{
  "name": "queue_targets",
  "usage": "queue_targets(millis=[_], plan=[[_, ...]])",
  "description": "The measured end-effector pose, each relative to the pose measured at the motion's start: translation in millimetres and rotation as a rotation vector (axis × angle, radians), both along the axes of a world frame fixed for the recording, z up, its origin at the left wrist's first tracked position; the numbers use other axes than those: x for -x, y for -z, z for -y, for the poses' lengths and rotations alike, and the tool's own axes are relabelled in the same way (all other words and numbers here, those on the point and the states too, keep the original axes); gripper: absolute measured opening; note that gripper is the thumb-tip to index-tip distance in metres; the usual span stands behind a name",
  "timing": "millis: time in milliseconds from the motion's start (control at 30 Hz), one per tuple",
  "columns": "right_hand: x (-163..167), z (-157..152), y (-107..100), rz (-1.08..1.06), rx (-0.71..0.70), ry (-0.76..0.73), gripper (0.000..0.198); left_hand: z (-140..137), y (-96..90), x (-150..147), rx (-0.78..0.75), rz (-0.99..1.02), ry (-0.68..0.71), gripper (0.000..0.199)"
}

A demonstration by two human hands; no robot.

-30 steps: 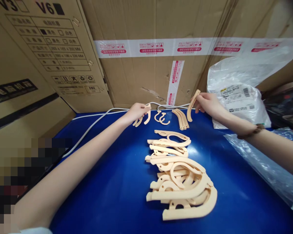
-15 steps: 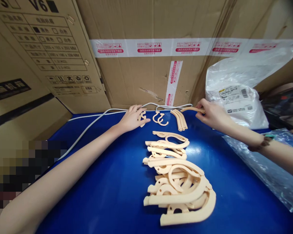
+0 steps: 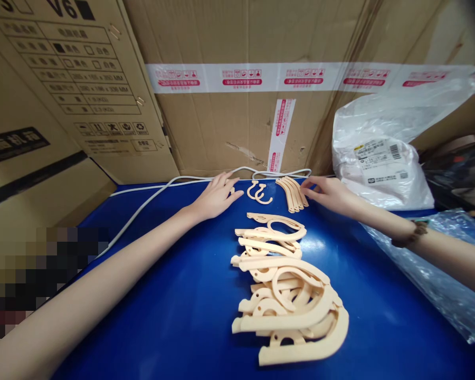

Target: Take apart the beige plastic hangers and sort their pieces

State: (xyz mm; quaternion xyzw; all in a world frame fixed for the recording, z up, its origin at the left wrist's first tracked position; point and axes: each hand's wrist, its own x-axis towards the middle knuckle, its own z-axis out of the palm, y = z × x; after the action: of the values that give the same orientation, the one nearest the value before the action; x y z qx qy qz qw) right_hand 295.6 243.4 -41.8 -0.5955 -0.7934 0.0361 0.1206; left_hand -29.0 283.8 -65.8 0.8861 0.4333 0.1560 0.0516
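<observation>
My left hand (image 3: 216, 199) lies at the far side of the blue table, fingers stretched and thumb apart. It covers some small cream hook pieces, with only a bit showing between thumb and forefinger. Two cream plastic hooks (image 3: 260, 193) lie just right of it. Farther right, several curved hanger arms (image 3: 290, 195) stand side by side in a row. My right hand (image 3: 330, 194) has its thumb and fingers closed on the rightmost hanger arm (image 3: 302, 196), which lies against that row. Nearer me is a pile of folded cream hangers (image 3: 288, 316), overlapping each other.
Cardboard boxes (image 3: 229, 121) wall off the back and left. A white cable (image 3: 142, 209) runs along the far edge. At right stand a white plastic bag (image 3: 383, 179) with a label and a clear plastic sheet (image 3: 427, 279) on the blue table (image 3: 174, 295).
My right hand has moved left and toward me, bringing a hanger arm from behind the row to its right end. My left hand has shifted slightly over the hook pieces.
</observation>
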Motion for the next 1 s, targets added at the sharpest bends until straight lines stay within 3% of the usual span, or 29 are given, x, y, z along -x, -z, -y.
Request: queue_targets(millis=[133, 267, 533, 667, 767, 900, 1000], plan=[[13, -7, -4, 0.047, 0.011, 0.091, 0.050, 7, -12.0, -22, -0.016, -0.004, 0.159, 0.056], [30, -14, -4, 0.150, 0.062, 0.159, 0.077, 4, -11.3, -41, 0.002, -0.024, 0.293, 0.038], [46, -13, -9, 0.273, 0.141, 0.231, 0.070, 4, -4.8, -48, -0.032, 0.025, 0.214, 0.026], [48, -11, -9, 0.302, 0.135, 0.235, 0.067, 5, -4.8, -48, -0.067, 0.059, 0.138, 0.033], [50, -10, -8, 0.310, 0.110, 0.229, 0.064, 3, -1.9, -49, -0.047, 0.075, 0.102, 0.041], [55, -2, -9, 0.291, 0.013, 0.221, 0.066, 3, 0.1, -52, -0.042, 0.084, 0.067, 0.035], [60, 8, -14, 0.232, -0.072, 0.097, 0.052, 5, -1.7, -53, -0.044, 0.085, 0.048, 0.028]])
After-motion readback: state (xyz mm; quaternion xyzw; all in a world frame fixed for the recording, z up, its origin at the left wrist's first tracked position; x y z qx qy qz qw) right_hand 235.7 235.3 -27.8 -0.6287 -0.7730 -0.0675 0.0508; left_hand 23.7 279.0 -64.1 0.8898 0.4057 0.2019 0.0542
